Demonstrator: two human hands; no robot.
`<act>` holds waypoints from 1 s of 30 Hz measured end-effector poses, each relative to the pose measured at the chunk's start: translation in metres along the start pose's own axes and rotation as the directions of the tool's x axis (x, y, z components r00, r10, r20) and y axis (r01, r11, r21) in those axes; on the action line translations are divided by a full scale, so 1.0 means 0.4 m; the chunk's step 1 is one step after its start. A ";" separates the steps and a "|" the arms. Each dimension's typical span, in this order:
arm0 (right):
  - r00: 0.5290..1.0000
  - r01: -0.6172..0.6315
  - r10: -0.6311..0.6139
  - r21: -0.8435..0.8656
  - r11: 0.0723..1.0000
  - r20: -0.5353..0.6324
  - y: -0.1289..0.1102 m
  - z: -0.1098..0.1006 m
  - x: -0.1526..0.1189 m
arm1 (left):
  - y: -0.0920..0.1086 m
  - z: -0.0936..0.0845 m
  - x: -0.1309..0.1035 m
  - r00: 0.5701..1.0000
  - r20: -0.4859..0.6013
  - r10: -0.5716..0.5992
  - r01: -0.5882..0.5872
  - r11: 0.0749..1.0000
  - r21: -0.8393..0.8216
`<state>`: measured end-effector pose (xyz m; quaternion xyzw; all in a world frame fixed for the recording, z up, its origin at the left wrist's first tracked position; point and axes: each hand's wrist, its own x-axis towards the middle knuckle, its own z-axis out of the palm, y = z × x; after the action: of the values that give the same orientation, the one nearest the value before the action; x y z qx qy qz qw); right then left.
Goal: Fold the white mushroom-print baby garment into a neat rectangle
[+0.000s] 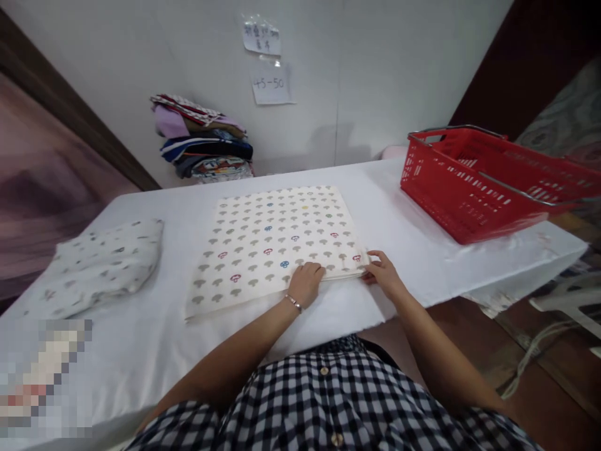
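A cream cloth (277, 235) with a mushroom print lies folded in layers on the white-covered table. My left hand (307, 282), with a bracelet at the wrist, rests on the cloth's near edge, its fingers bent and close together. At the near right corner my right hand (381, 270) pinches the layered edge between thumb and fingers. Whether the left fingers grip any fabric is hidden.
A second patterned white cloth (110, 263) lies at the left of the table (375, 219). A red basket (474, 181) stands at the right. Folded fabrics (206, 141) are piled behind the table, below paper signs (272, 83) on the wall.
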<state>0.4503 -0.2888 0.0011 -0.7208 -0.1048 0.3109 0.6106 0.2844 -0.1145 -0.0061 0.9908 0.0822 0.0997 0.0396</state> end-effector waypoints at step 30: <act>0.960 0.235 -0.245 -0.866 0.441 0.136 0.060 -0.066 0.028 | -0.401 -0.207 -0.595 0.675 0.008 -0.737 0.709 0.646 -0.283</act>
<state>0.4687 -0.3098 -0.0234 -0.9094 -0.3465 0.1209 0.1955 0.0125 0.0077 0.0142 0.8539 0.4589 0.1390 0.2023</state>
